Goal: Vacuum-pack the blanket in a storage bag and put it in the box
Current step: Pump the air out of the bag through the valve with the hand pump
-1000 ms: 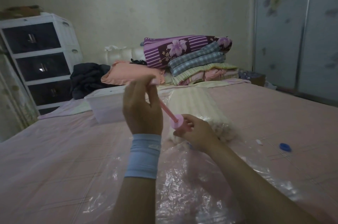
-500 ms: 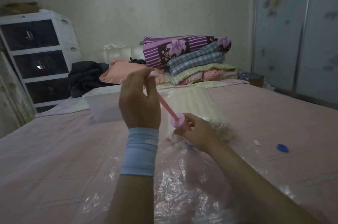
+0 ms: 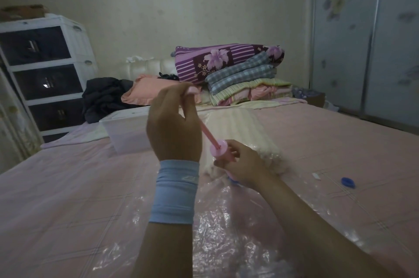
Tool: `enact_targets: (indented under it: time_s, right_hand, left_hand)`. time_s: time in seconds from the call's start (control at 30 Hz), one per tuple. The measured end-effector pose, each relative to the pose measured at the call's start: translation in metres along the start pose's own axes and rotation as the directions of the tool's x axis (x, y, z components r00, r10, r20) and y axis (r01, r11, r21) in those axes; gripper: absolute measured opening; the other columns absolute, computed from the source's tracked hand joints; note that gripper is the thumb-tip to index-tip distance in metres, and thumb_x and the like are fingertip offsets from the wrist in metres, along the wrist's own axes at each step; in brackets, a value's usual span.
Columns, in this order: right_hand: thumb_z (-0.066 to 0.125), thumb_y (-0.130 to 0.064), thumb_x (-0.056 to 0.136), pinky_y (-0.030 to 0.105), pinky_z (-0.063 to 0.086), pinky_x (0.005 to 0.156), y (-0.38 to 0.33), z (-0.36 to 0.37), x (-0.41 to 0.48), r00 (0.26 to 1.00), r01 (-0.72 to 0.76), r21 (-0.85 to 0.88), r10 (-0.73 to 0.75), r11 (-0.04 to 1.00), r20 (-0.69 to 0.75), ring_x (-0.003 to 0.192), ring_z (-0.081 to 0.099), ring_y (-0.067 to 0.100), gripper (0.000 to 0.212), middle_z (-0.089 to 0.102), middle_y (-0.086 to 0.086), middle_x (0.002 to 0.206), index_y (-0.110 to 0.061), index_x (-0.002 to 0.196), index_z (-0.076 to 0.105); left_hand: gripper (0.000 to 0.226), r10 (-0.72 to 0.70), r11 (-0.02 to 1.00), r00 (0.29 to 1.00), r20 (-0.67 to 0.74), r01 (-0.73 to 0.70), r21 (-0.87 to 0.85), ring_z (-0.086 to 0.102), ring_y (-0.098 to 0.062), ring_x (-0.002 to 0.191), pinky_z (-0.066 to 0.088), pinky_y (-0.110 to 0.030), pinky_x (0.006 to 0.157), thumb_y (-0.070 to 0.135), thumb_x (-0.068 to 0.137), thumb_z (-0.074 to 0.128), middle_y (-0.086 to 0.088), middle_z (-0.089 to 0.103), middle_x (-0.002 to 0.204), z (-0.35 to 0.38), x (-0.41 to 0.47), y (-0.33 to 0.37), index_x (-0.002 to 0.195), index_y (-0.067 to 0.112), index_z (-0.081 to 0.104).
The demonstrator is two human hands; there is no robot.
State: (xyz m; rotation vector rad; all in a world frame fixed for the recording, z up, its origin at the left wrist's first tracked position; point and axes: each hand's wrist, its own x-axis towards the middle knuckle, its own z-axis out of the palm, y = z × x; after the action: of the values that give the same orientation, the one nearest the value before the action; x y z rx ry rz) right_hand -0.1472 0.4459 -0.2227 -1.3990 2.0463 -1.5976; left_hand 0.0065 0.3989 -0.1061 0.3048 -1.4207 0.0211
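Two hands in view: left hand (image 3: pixel 174 128), right hand (image 3: pixel 240 164). One pump (image 3: pixel 218 149). The bed (image 3: pixel 68 187) carries one storage bag (image 3: pixel 226 243), one blanket (image 3: pixel 235 128), one box (image 3: pixel 127 135), one pillow (image 3: pixel 152 91) at the far edge, and one blue cap (image 3: pixel 348 182) near the right edge. One drawer unit (image 3: pixel 74 35) shows three drawers (image 3: pixel 34 46). One wristband (image 3: pixel 174 191).

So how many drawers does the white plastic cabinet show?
3 dark-fronted drawers, stacked: top drawer, middle drawer, bottom drawer. A fourth may sit lower, hidden behind the pink bed.
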Motion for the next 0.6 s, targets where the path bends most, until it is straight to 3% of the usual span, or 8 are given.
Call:
enact_targets:
  time_s: [0.07,0.13,0.2,0.27,0.37,0.47,0.53,0.6]
  right_hand:
    - [0.083,-0.041,0.077,0.022,0.05,0.079,0.002,0.001,0.001,1.0,0.009,-0.005,-0.009,1.0,-0.003,0.092,0.062,-0.002,0.042,0.068,-0.02,0.1,-0.042,0.116,0.065]
    - [0.082,-0.044,0.077,0.026,0.052,0.08,0.005,0.004,0.002,1.0,0.018,-0.016,-0.018,1.0,-0.02,0.092,0.064,0.0,0.042,0.069,-0.019,0.099,-0.042,0.116,0.065]
    - [0.077,-0.047,0.08,0.031,0.056,0.081,0.008,0.006,0.004,0.998,0.031,-0.024,-0.032,0.999,-0.046,0.088,0.066,0.002,0.035,0.071,-0.017,0.096,-0.043,0.113,0.065]
    - [0.072,-0.052,0.082,0.035,0.058,0.083,0.011,0.009,0.004,0.997,0.053,-0.036,-0.055,0.998,-0.048,0.09,0.067,0.003,0.033,0.071,-0.016,0.096,-0.044,0.113,0.064]
    - [0.072,-0.055,0.078,0.032,0.055,0.086,0.013,0.009,0.005,0.992,0.092,-0.011,-0.092,0.996,-0.088,0.097,0.064,0.004,0.04,0.065,-0.013,0.108,-0.042,0.115,0.064]
    - [0.078,-0.045,0.081,0.032,0.054,0.086,0.01,0.003,0.005,0.99,0.09,-0.054,-0.095,0.994,-0.106,0.099,0.059,0.005,0.042,0.056,-0.008,0.112,-0.037,0.121,0.065]
    - [0.079,-0.039,0.083,0.037,0.056,0.089,0.007,-0.005,0.002,0.994,0.065,-0.045,-0.068,0.997,-0.089,0.099,0.059,0.005,0.042,0.056,-0.01,0.112,-0.035,0.122,0.064]
    - [0.079,-0.04,0.08,0.041,0.056,0.092,0.004,-0.015,-0.002,0.996,0.072,-0.022,-0.073,0.997,-0.055,0.104,0.06,0.007,0.051,0.059,-0.015,0.12,-0.038,0.127,0.058]
  left_hand:
    - [0.013,-0.012,1.0,1.0,0.009,0.011,0.005,0.06,-0.006,0.084,0.048,-0.017,0.077,0.016,0.093,0.06,0.006,0.068,0.096,0.004,-0.008,-0.004,0.102,0.013,0.07]
    - [0.013,-0.085,0.996,0.98,0.182,0.087,0.0,0.063,-0.008,0.082,0.054,-0.024,0.076,0.017,0.093,0.06,0.006,0.07,0.096,0.014,-0.034,-0.009,0.1,0.018,0.07]
    - [0.015,-0.249,0.964,0.833,0.494,0.262,0.044,0.065,-0.012,0.085,0.056,-0.031,0.078,0.022,0.093,0.058,0.007,0.07,0.099,0.023,-0.062,-0.014,0.098,0.026,0.071]
    - [0.019,-0.347,0.922,0.668,0.658,0.371,0.11,0.065,-0.014,0.094,0.051,-0.028,0.087,0.024,0.092,0.059,0.006,0.069,0.107,0.026,-0.077,-0.021,0.105,0.028,0.073]
    - [0.028,-0.357,0.868,0.607,0.71,0.496,0.012,0.061,-0.002,0.096,0.048,-0.02,0.094,0.019,0.089,0.065,0.012,0.067,0.111,0.027,-0.071,-0.026,0.116,0.027,0.07]
    - [0.044,-0.349,0.703,0.535,0.769,0.693,-0.163,0.058,0.001,0.107,0.047,-0.015,0.092,0.012,0.09,0.063,0.011,0.061,0.121,0.027,-0.067,-0.027,0.13,0.028,0.058]
    - [0.05,-0.383,0.515,0.451,0.806,0.829,-0.219,0.058,-0.01,0.113,0.051,-0.023,0.09,0.006,0.089,0.059,0.002,0.059,0.128,0.029,-0.07,-0.026,0.134,0.025,0.051]
    - [0.052,-0.392,0.33,0.35,0.851,0.917,-0.225,0.06,-0.022,0.113,0.053,-0.03,0.089,0.006,0.075,0.058,-0.007,0.061,0.124,0.035,-0.075,-0.025,0.125,0.019,0.055]
